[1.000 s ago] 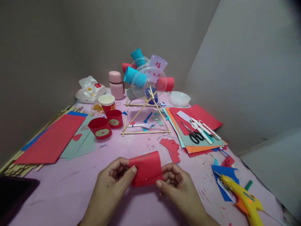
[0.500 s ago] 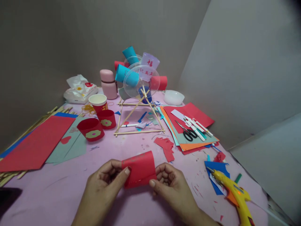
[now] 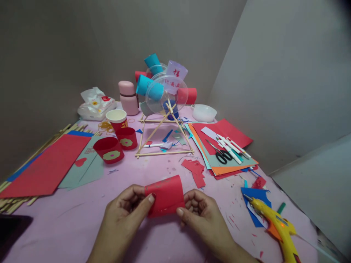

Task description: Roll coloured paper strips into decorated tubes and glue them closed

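Between my hands is a curved piece of red paper (image 3: 166, 196), raised a little over the near part of the table. My left hand (image 3: 128, 213) pinches its left end, thumb in front and fingers behind. At the lower right corner, my right hand (image 3: 201, 215) holds the paper between thumb and curled fingers. Faint marks show along its upper edge. Beyond, to the left, two red paper cups (image 3: 109, 150) with pale flower shapes stand near a red-and-white paper cup (image 3: 116, 117). Straight ahead is a stick-frame wheel model (image 3: 164, 155) carrying coloured paper cups.
A yellow glue gun (image 3: 276, 223) lies at the right on blue paper, its small light orange. Black-handled scissors (image 3: 223, 156) and markers rest on stacked coloured sheets (image 3: 231, 170). Red paper sheets (image 3: 49, 164) lie over sticks at left. Red scraps (image 3: 194, 171) are scattered mid-table.
The whole scene sits slightly further right in the view as the head shifts a little. Both hands keep the same hold on the red paper.
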Demonstrator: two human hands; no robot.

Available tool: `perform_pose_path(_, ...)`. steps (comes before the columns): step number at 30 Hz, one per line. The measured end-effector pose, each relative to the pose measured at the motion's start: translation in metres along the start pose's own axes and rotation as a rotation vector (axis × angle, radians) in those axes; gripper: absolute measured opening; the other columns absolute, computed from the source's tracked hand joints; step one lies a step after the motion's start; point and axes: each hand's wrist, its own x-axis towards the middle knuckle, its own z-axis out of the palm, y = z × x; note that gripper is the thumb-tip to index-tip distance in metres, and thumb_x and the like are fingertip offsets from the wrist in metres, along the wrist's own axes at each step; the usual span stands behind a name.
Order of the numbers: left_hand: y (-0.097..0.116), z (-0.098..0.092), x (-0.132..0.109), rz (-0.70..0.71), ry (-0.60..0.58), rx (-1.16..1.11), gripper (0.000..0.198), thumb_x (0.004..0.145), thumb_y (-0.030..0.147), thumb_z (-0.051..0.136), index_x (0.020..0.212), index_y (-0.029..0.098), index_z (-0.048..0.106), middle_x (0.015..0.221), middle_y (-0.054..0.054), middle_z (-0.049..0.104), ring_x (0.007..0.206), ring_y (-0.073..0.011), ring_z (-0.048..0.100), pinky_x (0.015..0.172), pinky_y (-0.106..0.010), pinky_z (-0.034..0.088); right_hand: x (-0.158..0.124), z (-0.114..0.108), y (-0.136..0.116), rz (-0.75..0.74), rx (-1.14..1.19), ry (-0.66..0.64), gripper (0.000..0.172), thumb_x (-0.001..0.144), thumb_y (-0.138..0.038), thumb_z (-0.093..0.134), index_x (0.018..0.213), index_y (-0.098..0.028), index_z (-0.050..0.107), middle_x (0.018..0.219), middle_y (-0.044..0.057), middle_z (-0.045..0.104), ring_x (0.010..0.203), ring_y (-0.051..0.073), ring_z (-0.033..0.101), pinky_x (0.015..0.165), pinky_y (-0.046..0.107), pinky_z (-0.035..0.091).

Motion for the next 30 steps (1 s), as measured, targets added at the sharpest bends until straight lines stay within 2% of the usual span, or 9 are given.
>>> perform_pose_path(15,0.006,0.002,-0.003,-0.028,-0.014,-0.019,0.015,0.067,0.033,0.065,0.064,0.019,0.060,0.052,0.005,0.057,0.050,-0.0102,0.049,0.047,-0.017,0.038,-0.003,-0.001,-0.002,0.007,-0.062,-0.014,0.022,0.067,-0.031,0.072,0.068,-0.016,0.055,0.051,-0.005,0.053,0.045,0.008,0.050,0.047,0.019,0.040)
perform_pose_path(21,0.007,0.001,-0.003,-0.013,-0.035,-0.037,0.013,0.066,0.032,0.067,0.065,0.020,0.062,0.056,0.004,0.060,0.053,-0.0121,0.052,0.049,-0.019,0.040,-0.002,0.000,-0.002,0.002,-0.057,-0.021,0.023,0.068,-0.032,0.072,0.070,-0.015,0.057,0.052,-0.004,0.056,0.046,0.008,0.051,0.047,0.019,0.040)
perform_pose_path(27,0.005,-0.006,-0.003,0.042,-0.182,-0.050,0.024,0.083,0.040,0.051,0.085,0.022,0.067,0.078,0.000,0.069,0.074,-0.0168,0.060,0.070,-0.023,0.046,-0.002,-0.003,-0.005,0.034,0.002,-0.015,0.030,0.063,-0.038,0.076,0.068,-0.015,0.056,0.049,-0.005,0.056,0.043,0.008,0.051,0.045,0.019,0.039)
perform_pose_path(30,0.002,-0.010,-0.001,0.062,-0.249,0.033,0.023,0.083,0.038,0.052,0.096,0.023,0.066,0.087,-0.002,0.069,0.081,-0.0187,0.060,0.074,-0.026,0.045,0.000,-0.005,-0.004,0.033,0.050,-0.030,0.032,0.063,-0.040,0.076,0.069,-0.015,0.056,0.050,-0.005,0.057,0.043,0.007,0.052,0.045,0.018,0.040)
